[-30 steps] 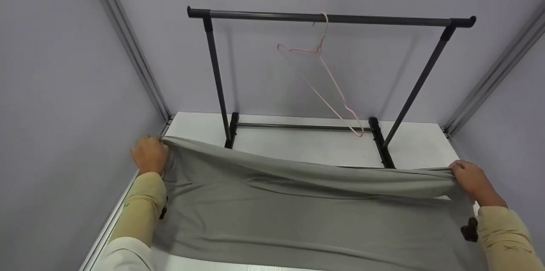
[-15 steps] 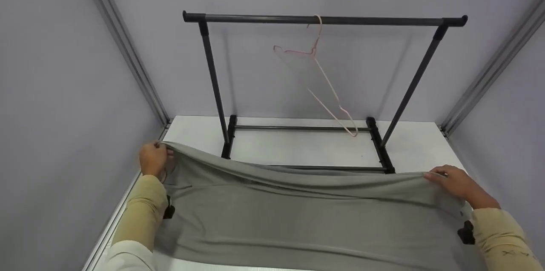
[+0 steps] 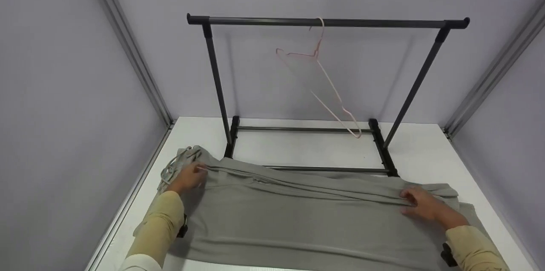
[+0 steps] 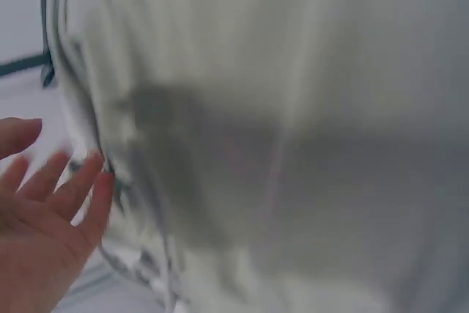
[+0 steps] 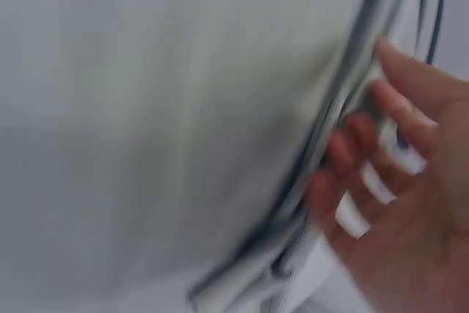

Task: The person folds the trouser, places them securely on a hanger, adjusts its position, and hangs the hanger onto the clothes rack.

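Observation:
A pair of grey trousers lies sideways across the table, folded lengthwise, with layered creases along its far edge. A drawstring loops at the left end. My left hand is over the far edge near that end; in the left wrist view its fingers are spread beside the cloth and hold nothing. Over the far edge at the right is my right hand, thumb apart from the fingers. The right wrist view shows loosely bent fingers against or very near the layered edge, not gripping it; contact is unclear.
Behind the trousers stands a black clothes rack. A pink hanger hangs from its bar at an angle. The white table shows around the rack's base, with grey walls on the sides and back.
The far edge of the trousers, held up by both hands, has come down onto the table. Both hands have let go and moved inward and nearer, exposing the drawstring end.

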